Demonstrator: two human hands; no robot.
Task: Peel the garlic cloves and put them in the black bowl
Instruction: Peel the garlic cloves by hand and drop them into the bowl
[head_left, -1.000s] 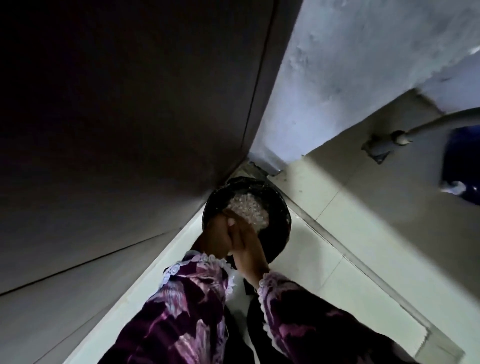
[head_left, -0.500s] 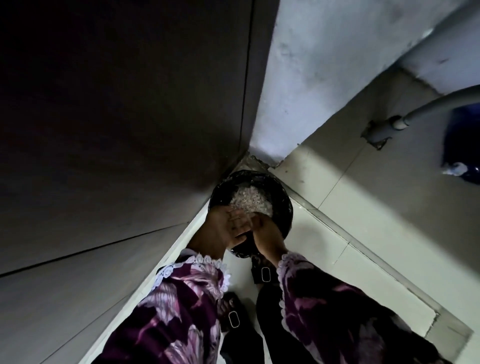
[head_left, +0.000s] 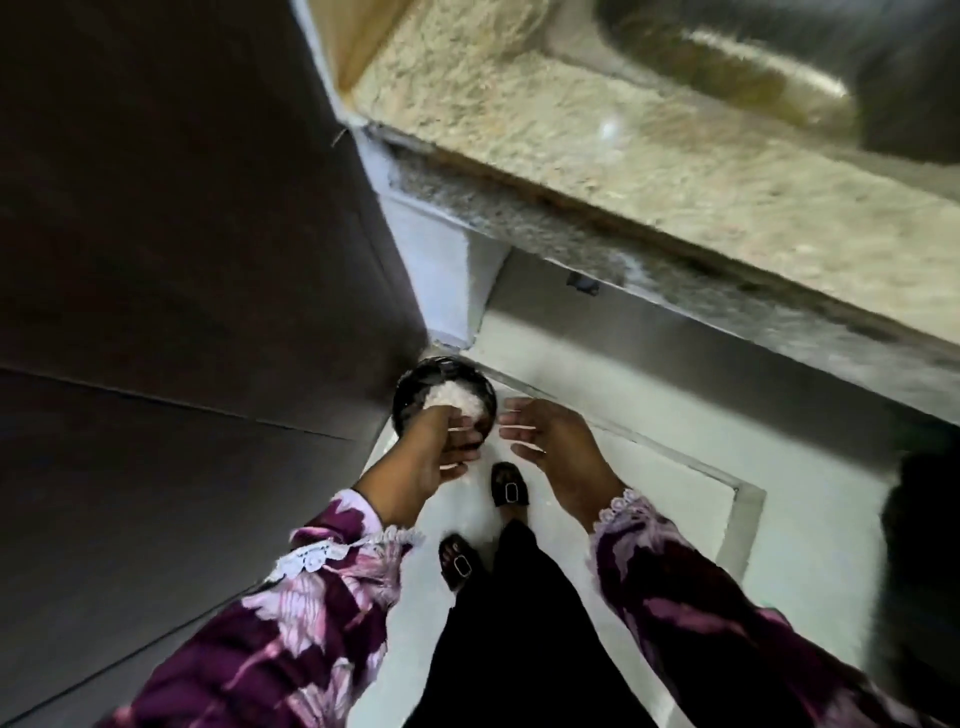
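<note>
The main risk I judged here was a spill: the left hand (head_left: 431, 452) alone carried the black bowl (head_left: 415, 387), its fingers (head_left: 465, 447) curled round the near rim with the thumb side hidden beneath, and the bowl hung over the floor (head_left: 613, 499) instead of resting on the tabletop (head_left: 649, 171). A one-sided hold on a rim lets a loaded bowl tip away from the fingers, and the pale heap inside sat toward the near wall, right against those fingertips, so any slackening could have sent it over the edge and down by the shoes (head_left: 509, 486). The right hand (head_left: 550, 441) was free, its fingers spread and loosely bent, holding nothing, just beside the bowl's right rim but apart from it (near enough to steady it, I thought, though not doing so). A second hazard was the dark cabinet (head_left: 182, 260) just beyond the bowl's far rim, which a careless lift might have knocked. As for the bowl itself, it looked round, glossy and black, with streaks of reflected light on the inner wall beyond the fingers. Its contents showed as a whitish, faintly pink mound; the blur left me unable to tell single garlic cloves from loose skins, or whether anything in it was peeled.
</note>
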